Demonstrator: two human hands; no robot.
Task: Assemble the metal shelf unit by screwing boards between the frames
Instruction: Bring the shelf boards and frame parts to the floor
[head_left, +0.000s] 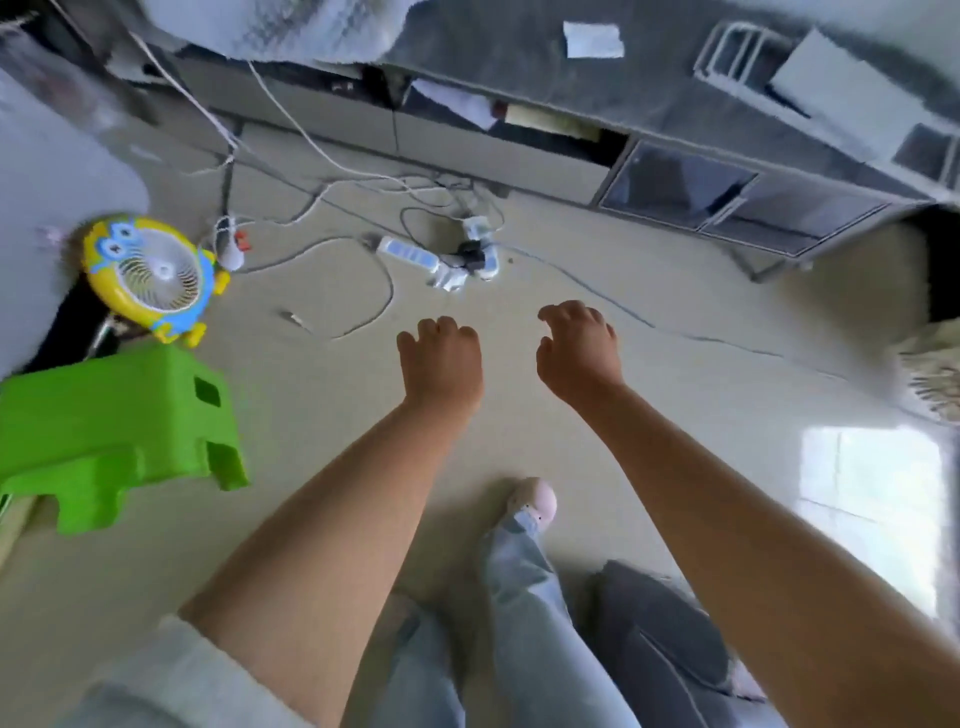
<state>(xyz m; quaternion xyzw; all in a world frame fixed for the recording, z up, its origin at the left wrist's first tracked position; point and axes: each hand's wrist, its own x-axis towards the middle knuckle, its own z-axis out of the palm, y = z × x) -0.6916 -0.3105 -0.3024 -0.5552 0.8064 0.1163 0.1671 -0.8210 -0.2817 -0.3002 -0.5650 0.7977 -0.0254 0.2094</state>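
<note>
Nearest the camera, a pale grey rolled sleeve (171, 670) covers the left upper arm, and light blue jeans (524, 597) run down to a pale shoe (535, 500) on the glossy cream tiled floor (322, 415). Both bare forearms stretch forward over that floor. The left hand (441, 364) is seen from the back, its fingers (439, 326) curled under and holding nothing. The right hand (579, 348), just beside it but apart, has its fingers (550, 314) loosely curled and likewise holds nothing.

To the left stands a bright green plastic step stool (114, 431). Just beyond it a round yellow and blue cartoon desk fan (156, 278) is tilted towards the camera. Farther out, a white power strip (410, 255) lies among tangled white and dark cables (332, 244).

Farthest away is a long low grey cabinet (519, 150), with glass-fronted compartments towards its right end. On its dark top, at the far right, lies a white metal frame (737, 49) with a white flat board (852, 93) against it, well apart from both hands. The view there is blurred.
</note>
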